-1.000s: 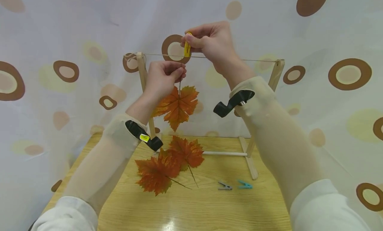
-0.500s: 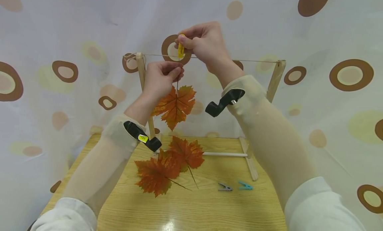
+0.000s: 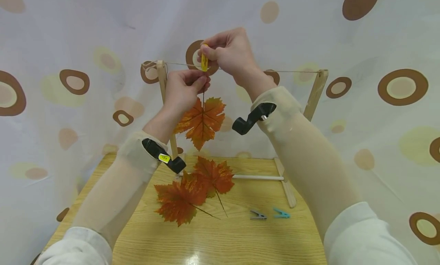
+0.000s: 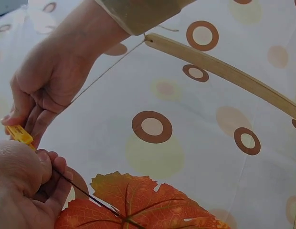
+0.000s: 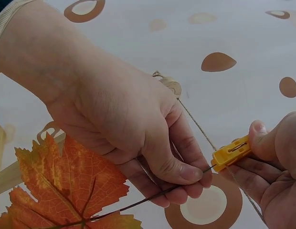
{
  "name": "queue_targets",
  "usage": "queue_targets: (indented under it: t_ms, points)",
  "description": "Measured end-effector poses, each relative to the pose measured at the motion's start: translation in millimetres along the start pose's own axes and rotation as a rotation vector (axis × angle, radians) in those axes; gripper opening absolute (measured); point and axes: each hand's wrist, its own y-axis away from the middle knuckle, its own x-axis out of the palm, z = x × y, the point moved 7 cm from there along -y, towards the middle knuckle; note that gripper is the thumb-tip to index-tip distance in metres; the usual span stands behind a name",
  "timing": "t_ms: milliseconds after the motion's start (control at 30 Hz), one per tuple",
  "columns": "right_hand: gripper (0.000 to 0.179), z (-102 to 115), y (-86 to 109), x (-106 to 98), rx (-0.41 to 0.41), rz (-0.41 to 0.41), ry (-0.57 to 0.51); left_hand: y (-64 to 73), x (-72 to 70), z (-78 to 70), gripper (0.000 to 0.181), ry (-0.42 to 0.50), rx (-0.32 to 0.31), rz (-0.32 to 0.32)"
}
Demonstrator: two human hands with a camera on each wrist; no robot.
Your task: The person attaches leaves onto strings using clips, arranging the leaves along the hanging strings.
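My left hand (image 3: pixel 183 90) pinches the thin dark stem of an orange maple leaf (image 3: pixel 203 120), which hangs tip down below the fingers. Just above, my right hand (image 3: pixel 232 55) holds a yellow clothespin (image 3: pixel 204 62) between thumb and fingers. In the right wrist view the lower end of the clothespin (image 5: pixel 230 153) is at the string (image 5: pixel 198 125), with the top of the stem (image 5: pixel 153 195) right at it. The left wrist view shows both hands close together, the leaf (image 4: pixel 138 200) below them.
The string is tied between two wooden posts (image 3: pixel 315 95) of a frame. Several orange leaves (image 3: pixel 182 198) lie on the wooden table (image 3: pixel 223 238). A grey clothespin (image 3: pixel 258 215) and a blue clothespin (image 3: pixel 282 213) lie to their right. A white rod (image 3: pixel 258 177) joins the frame's feet.
My right hand has moved left and slightly down with the yellow clothespin, down to the string and the stem top. My left hand and its leaf have shifted slightly left.
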Motion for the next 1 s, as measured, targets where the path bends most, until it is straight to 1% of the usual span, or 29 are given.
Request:
queue_targets:
  t_ms: [167, 500, 633, 767, 867, 1000]
  points:
    - [0.016, -1.4, 1.6, 1.3, 0.002, 0.011, 0.016, 0.4, -0.9, 1.0, 0.026, 0.005, -0.008, -0.008]
    - [0.013, -5.0, 1.8, 3.0, 0.025, 0.018, 0.071, 0.4, -1.7, 3.4, 0.028, 0.062, -0.005, -0.019]
    - [0.013, -6.6, 2.0, 3.7, 0.025, 0.021, 0.095, 0.2, -0.9, 4.5, 0.029, 0.048, 0.014, -0.019]
    - [0.014, -7.9, 2.4, 4.9, 0.027, 0.027, 0.114, 0.7, -1.3, 4.9, 0.028, 0.035, 0.043, -0.039]
    - [0.016, -9.3, 2.8, 5.6, 0.042, 0.039, 0.12, 1.6, -1.7, 5.9, 0.026, 0.031, 0.046, -0.054]
    - [0.02, -11.4, 3.6, 5.2, 0.076, 0.059, 0.115, 2.5, -0.7, 7.4, 0.025, 0.029, 0.045, -0.058]
